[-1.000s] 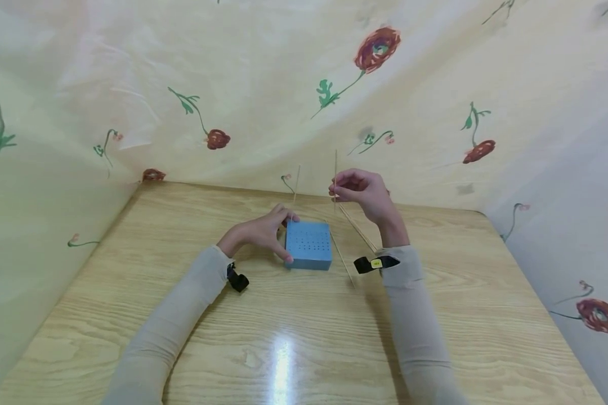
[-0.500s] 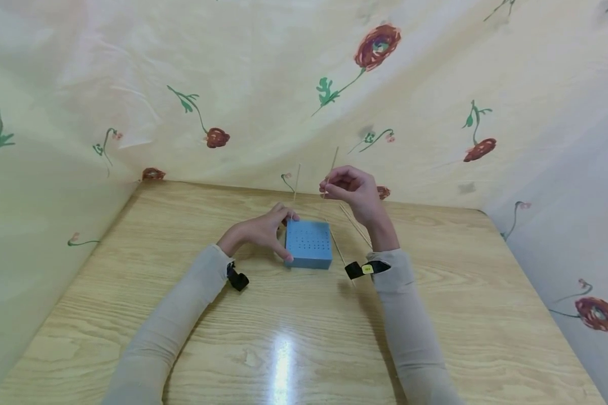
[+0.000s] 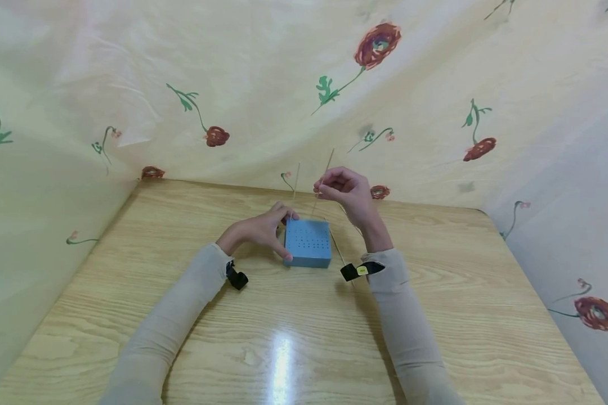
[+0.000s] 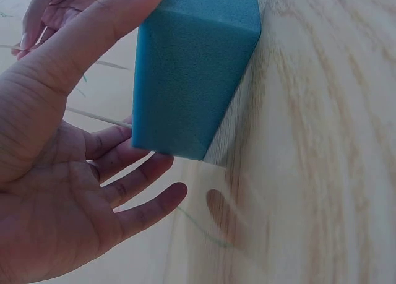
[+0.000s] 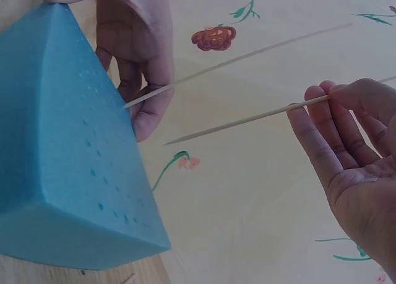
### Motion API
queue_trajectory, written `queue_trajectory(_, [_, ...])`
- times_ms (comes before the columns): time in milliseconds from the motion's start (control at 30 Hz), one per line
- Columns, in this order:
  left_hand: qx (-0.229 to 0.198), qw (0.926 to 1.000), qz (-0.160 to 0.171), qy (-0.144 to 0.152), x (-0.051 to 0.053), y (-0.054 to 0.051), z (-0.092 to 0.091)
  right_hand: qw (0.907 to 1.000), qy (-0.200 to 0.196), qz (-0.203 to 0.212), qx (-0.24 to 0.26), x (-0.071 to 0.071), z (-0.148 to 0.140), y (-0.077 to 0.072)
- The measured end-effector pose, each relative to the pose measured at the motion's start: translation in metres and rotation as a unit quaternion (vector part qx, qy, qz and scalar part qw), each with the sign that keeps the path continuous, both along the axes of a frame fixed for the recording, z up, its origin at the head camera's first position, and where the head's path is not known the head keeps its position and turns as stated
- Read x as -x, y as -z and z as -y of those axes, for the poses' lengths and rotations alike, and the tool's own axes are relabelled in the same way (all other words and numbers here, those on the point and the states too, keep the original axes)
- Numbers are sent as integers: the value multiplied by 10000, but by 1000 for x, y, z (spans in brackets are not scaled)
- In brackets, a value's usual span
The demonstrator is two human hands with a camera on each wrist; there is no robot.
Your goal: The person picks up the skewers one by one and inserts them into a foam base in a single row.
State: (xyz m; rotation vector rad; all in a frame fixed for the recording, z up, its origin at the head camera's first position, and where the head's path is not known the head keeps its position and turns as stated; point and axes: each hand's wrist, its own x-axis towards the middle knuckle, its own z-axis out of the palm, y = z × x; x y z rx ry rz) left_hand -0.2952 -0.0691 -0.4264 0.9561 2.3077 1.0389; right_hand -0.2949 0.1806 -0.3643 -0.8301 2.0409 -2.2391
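Note:
A blue foam block [image 3: 308, 243] with rows of small holes in its top sits on the table. My left hand [image 3: 257, 232] grips its left side, thumb on the near corner and fingers at the far corner. One thin wooden skewer [image 3: 296, 183] stands upright in the block near its far left corner. Above the block's far side, my right hand [image 3: 352, 197] pinches a second skewer [image 5: 247, 120] between thumb and fingertips. That skewer leans, and in the right wrist view its pointed end is apart from the block, aimed toward its holed face.
To the right of the block a loose skewer [image 3: 337, 247] lies on the wooden table [image 3: 223, 337]. More skewer length [image 3: 352, 219] shows farther back, partly hidden by the right hand and wrist. A flowered cloth [image 3: 263, 84] hangs behind the table and at its sides.
My right hand has moved left toward the block with its skewer. The skewer has gone from upright to leaning, lower end to the left. Left hand and block stay in place.

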Motion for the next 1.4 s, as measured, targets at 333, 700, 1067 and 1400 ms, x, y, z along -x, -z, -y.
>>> queue_trajectory(333, [4, 10000, -33, 15, -1, -1, 1, 9999, -109, -64, 70, 0, 12, 8])
queue_trajectory(700, [0, 10000, -48, 57, -1, -4, 1, 9999, -83, -37, 71, 0, 18, 12])
queue_trajectory(1067, [-33, 10000, -14, 69, 0, -2, 1, 9999, -35, -94, 47, -3, 22, 12])
queue_trajectory(1400, [-1, 10000, 2, 32, -1, -3, 1, 10000, -13, -42, -11, -2, 24, 13])
